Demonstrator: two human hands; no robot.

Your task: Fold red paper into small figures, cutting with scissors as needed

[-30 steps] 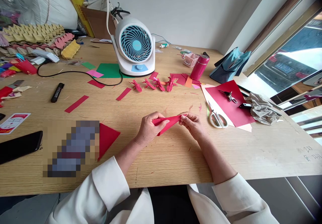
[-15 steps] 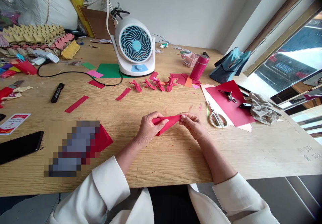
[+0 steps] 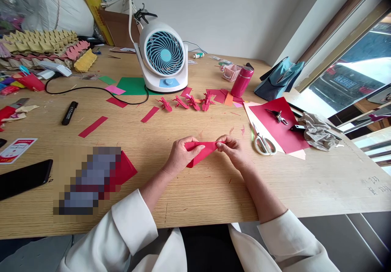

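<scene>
A folded piece of red paper [image 3: 202, 151] is held above the wooden table between my two hands. My left hand [image 3: 182, 153] pinches its left part, thumb on the near face and fingers behind. With thumb and fingertips, my right hand [image 3: 231, 149] grips the narrow right end. The paper's top edge runs nearly level, and its lower left corner hangs down as a point. Beyond my hands stands a row of several small red folded-paper figures [image 3: 195, 103]. To the right of my right hand lie white-handled scissors [image 3: 264, 144].
Red paper sheets [image 3: 277, 121] with keys [image 3: 278, 116] lie at right. A white fan [image 3: 164, 56] stands at the back, near a pink bottle [image 3: 243, 82]. At left are a black marker [image 3: 70, 113], red strips [image 3: 93, 127] and a phone [image 3: 27, 179]. A blurred patch hides part of the table.
My right hand has shifted slightly left along the paper. The paper's top edge is now more level, and its lower left corner hangs slightly lower.
</scene>
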